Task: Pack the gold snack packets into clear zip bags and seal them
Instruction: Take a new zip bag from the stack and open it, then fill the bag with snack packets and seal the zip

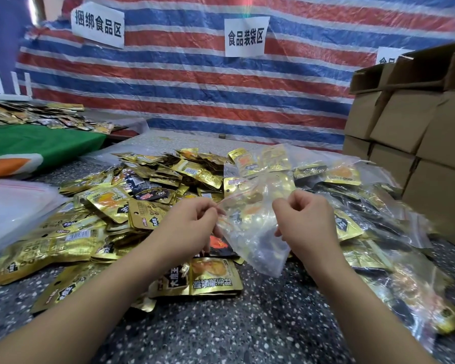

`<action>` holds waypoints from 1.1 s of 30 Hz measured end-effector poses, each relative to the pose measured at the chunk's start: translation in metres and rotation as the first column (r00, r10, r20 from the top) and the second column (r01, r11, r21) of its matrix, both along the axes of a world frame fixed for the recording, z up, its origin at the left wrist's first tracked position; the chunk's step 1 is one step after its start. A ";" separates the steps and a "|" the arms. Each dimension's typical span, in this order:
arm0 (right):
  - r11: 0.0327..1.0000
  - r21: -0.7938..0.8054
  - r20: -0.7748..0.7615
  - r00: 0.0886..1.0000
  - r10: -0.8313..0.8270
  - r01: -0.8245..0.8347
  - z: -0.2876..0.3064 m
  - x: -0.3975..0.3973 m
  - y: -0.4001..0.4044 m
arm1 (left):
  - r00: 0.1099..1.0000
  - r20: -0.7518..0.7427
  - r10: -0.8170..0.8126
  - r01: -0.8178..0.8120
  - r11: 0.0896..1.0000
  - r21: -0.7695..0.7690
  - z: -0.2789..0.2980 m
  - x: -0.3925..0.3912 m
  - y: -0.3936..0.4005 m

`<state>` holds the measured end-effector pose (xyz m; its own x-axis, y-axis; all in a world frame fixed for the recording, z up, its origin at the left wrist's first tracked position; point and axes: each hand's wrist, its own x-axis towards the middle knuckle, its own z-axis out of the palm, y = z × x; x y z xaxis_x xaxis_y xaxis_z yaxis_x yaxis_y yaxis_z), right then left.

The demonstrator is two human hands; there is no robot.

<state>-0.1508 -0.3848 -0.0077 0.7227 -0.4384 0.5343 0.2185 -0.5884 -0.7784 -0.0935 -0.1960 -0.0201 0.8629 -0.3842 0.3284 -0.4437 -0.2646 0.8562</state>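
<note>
**Both hands pinch top of a clear zip bag over the packet pile**

Clear zip bag [250, 232] at frame ctr, held up off the table, hanging slack and crumpled w/ its lower corner at approx 5 o'clock just above the speckled table [260, 324]. Red zip line runs along its top edge btwn the hands. Can't tell if the bag has anything in it; gold seen thru the film may be the pile behind.

Left hand [192, 224] at 9 o'clock of the bag, thumb and fingers curled, pinching the top edge at the red strip. Right hand [304, 219] at 3 o'clock of the bag, fingers curled, pinching the other side of the top. Hands apart, bag mouth stretched btwn them; open or sealed, can't tell.

Loose gold snack packets [111, 211] heaped from 9 to 12 o'clock of the bag. One big gold packet [202, 278] lies flat at 6-7 o'clock, right under the left wrist. Filled zip bags [373, 224] piled from 1 to 4 o'clock, touching each other.

Further out: stack of empty clear bags [13, 206] at far 9 o'clock; cardboard boxes [415, 132] stacked at 2 o'clock; striped tarp [195, 82] at 12 o'clock w/ white paper signs [246, 36]; green cloth [37, 143] at 10 o'clock w/ more packets beyond it.
</note>
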 end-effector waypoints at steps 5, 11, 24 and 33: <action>1.000 -0.011 -0.028 1.000 0.008 -0.008 -0.003 0.004 0.005 | 0.815 0.578 -0.045 -0.035 0.991 0.126 -0.002 -0.012 0.004; 0.991 0.132 -0.077 0.997 0.030 -0.020 -0.009 0.010 0.002 | 0.737 0.605 -0.302 -0.030 0.879 0.476 -0.015 -0.018 -0.004; 0.995 0.093 -0.132 0.991 -0.022 0.034 0.010 0.003 -0.018 | 0.955 0.210 -0.209 0.199 0.978 0.067 0.009 0.008 0.019; 0.994 0.043 -0.265 0.958 0.108 -0.100 0.032 0.023 -0.014 | 0.909 -0.155 -0.388 0.415 0.880 0.231 0.015 0.020 0.041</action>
<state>-0.1275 -0.3984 0.0244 0.8795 -0.3658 0.3043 0.0598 -0.5496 -0.8333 -0.0731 -0.1549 -0.0051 0.6400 -0.7627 0.0930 -0.4732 -0.2959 0.8298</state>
